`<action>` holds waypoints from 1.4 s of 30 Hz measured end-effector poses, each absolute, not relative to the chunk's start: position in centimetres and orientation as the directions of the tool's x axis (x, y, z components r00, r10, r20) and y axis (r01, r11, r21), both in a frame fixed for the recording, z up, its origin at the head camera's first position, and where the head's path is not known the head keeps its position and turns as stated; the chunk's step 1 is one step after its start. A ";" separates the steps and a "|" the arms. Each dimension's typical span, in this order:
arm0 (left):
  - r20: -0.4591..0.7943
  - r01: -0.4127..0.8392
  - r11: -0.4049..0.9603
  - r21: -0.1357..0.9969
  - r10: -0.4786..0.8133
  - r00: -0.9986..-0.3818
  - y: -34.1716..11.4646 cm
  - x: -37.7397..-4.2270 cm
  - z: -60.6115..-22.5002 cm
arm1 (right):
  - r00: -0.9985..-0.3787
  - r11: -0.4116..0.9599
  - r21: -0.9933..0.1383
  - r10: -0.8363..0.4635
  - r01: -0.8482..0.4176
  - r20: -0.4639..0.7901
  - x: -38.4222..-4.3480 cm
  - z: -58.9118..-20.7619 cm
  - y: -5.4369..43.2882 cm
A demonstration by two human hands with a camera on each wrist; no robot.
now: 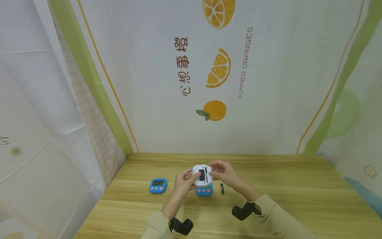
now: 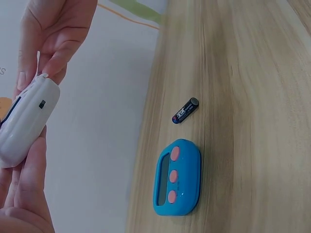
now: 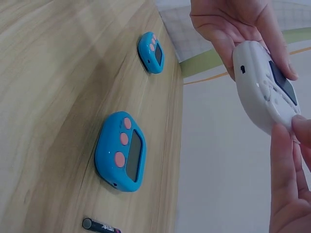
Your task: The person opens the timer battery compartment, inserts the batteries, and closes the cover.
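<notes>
Held above the table, back side up, is a white timer [image 1: 196,180] with a dark rectangle [image 1: 202,175] and a slotted compartment on its back. My left hand [image 1: 182,184] grips its left side, thumb on the back. From the other side, my right hand [image 1: 225,174] pinches a white battery cover [image 3: 281,108] at the timer's edge between thumb and fingers. How far the cover is seated cannot be told. Beneath the hands lies a blue timer [image 2: 178,177] with pink buttons. A black battery [image 2: 185,110] is on the table beside it.
A second blue timer [image 1: 158,186] lies to the left on the wooden table [image 1: 286,189], its display lit. Behind the table hangs a white cloth [image 1: 161,132] printed with oranges; more cloth hangs at both sides.
</notes>
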State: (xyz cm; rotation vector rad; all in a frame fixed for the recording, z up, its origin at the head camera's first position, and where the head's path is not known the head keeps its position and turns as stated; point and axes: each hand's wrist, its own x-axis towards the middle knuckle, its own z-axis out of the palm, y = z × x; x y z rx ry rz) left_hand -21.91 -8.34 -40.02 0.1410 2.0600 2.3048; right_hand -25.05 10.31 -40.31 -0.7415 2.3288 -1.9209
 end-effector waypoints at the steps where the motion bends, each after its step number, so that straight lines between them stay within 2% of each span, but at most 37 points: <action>1: 0.040 0.029 -0.109 0.994 0.100 -0.994 -8.3 -21.7 -39.7 | -0.885 0.124 -0.931 -0.376 -0.343 0.276 -25.0 -40.3 10.3; 6: 0.052 0.041 -0.093 0.995 0.114 -0.992 -8.2 -21.0 -38.7 | -0.881 0.125 -0.927 -0.376 -0.355 0.287 -24.9 -39.9 10.1; 12: 0.046 0.036 -0.085 0.996 0.116 -0.992 -8.5 -22.6 -40.9 | -0.882 0.137 -0.930 -0.389 -0.341 0.266 -23.7 -38.0 9.7; 18: 0.041 0.032 -0.070 0.997 0.132 -0.990 -8.7 -22.9 -41.3 | -0.874 0.118 -0.937 -0.413 -0.330 0.256 -25.0 -39.5 10.0; 29: 0.028 0.018 -0.071 0.997 0.133 -0.991 -8.6 -22.8 -41.4 | -0.894 0.115 -0.951 -0.389 -0.286 0.221 -25.1 -40.0 10.0; 42: 0.049 0.026 -0.115 0.993 0.204 -0.978 -8.7 -22.6 -40.9 | -0.842 0.013 -0.994 -0.532 -0.113 0.088 -25.4 -41.2 11.5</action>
